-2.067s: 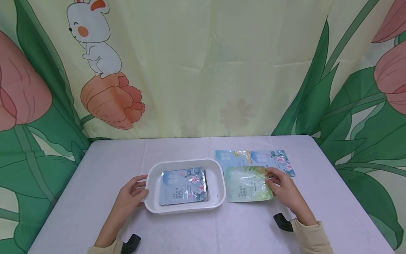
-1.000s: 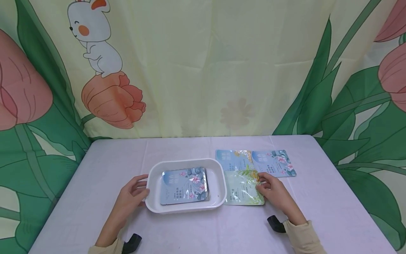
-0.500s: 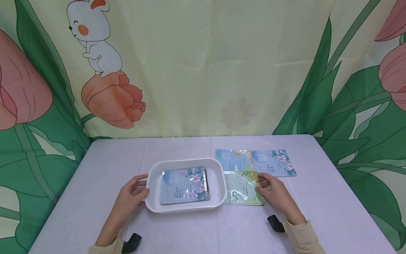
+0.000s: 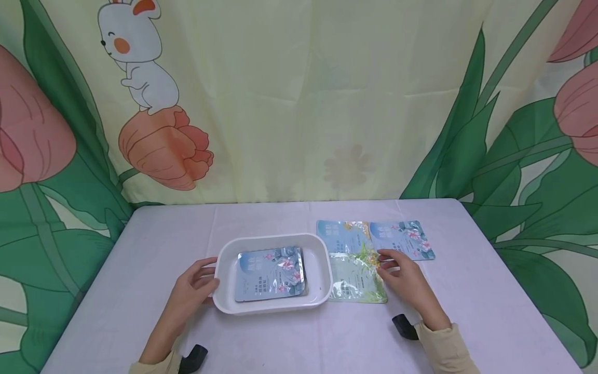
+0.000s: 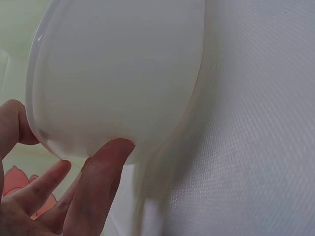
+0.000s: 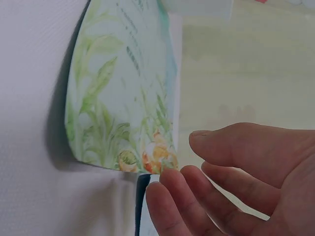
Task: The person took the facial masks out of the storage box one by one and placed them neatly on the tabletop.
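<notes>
My left hand (image 4: 193, 283) holds the left end of a white plastic tray (image 4: 322, 296). In the left wrist view its thumb (image 5: 106, 167) lies against the tray's outer wall and a finger reaches behind the rim. A blue flat foil sachet (image 4: 268, 275) with pink flowers lies in the tray, on top of another whose edge shows. My right hand (image 4: 406, 275) is at the right edge of a green flat foil sachet (image 4: 357, 280), thumb apart from the fingers. In the right wrist view, fingertips (image 6: 170, 179) are right at the sachet's orange-flowered corner (image 6: 157, 155).
Behind the green sachet lie two blue sachets side by side, one with yellow flowers (image 4: 343, 234), the other with pink flowers (image 4: 404, 239). All rest on a table with a white cloth (image 4: 261, 343). A printed curtain (image 4: 289, 104) hangs behind the table.
My right hand has moved left and nearer with the green sachet, laid it flat in front of the blue ones, and let go. The left hand and tray stay put.
</notes>
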Motion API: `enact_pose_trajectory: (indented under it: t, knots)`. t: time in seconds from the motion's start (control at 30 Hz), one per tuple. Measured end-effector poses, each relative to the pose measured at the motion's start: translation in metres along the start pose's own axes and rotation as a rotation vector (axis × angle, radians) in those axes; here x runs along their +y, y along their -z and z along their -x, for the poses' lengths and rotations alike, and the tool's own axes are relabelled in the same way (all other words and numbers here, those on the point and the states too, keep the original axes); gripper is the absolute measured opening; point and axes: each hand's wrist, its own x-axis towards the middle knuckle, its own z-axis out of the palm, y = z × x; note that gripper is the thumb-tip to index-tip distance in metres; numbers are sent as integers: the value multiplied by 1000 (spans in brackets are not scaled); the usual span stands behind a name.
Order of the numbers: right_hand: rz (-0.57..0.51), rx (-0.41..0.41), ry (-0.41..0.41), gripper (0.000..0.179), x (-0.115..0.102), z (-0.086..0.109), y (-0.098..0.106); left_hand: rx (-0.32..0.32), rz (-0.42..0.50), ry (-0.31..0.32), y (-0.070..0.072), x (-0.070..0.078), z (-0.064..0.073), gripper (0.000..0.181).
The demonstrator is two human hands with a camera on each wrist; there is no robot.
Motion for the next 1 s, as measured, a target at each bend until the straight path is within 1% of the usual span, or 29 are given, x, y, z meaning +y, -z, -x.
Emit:
enact_pose_trajectory:
  t: [0.2,0.47,0.7,0.87,1.0]
  knots:
    - [-3,-7,-13,47,-8,-1,1,-4,7,1,-1,0,0,52]
    - [-17,-2,56,49,-18,-8,2,3,-7,9,-1,0,-1,52]
    - [-36,-1,90,48,-34,-11,2,-2,0,8,-2,-2,-2,53]
    - [-61,-3,91,47,-45,-12,-2,2,-4,7,-2,-3,-2,52]
    - [-90,-7,116,46,-51,-15,-10,3,-6,13,-1,-3,-3,52]
